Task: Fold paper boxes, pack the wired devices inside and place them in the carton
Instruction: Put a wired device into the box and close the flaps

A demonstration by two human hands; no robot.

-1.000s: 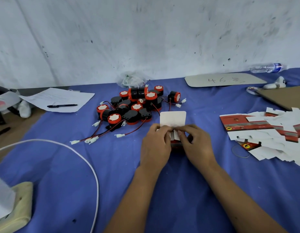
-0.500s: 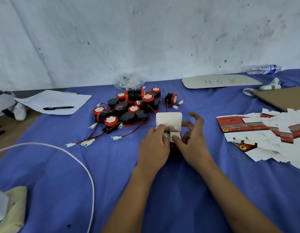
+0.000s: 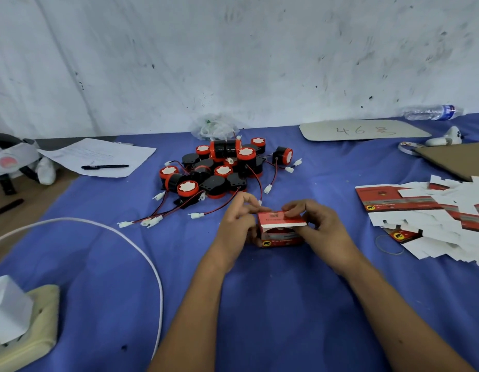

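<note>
Red and white, the paper box (image 3: 280, 232) sits on the blue table (image 3: 260, 304) between 2 hands: the left hand (image 3: 237, 224) grips its left end, the right hand (image 3: 317, 224) pinches its lid flap. The wired devices (image 3: 222, 167) lie heaped just beyond.

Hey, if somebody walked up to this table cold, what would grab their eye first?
Probably the two hands at the centre, the left hand and right hand gripping a small red paper box whose lid flap is partly lowered. Just behind lies a heap of black-and-red wired devices on the blue tablecloth, and to the right a spread of unfolded box blanks.
</note>
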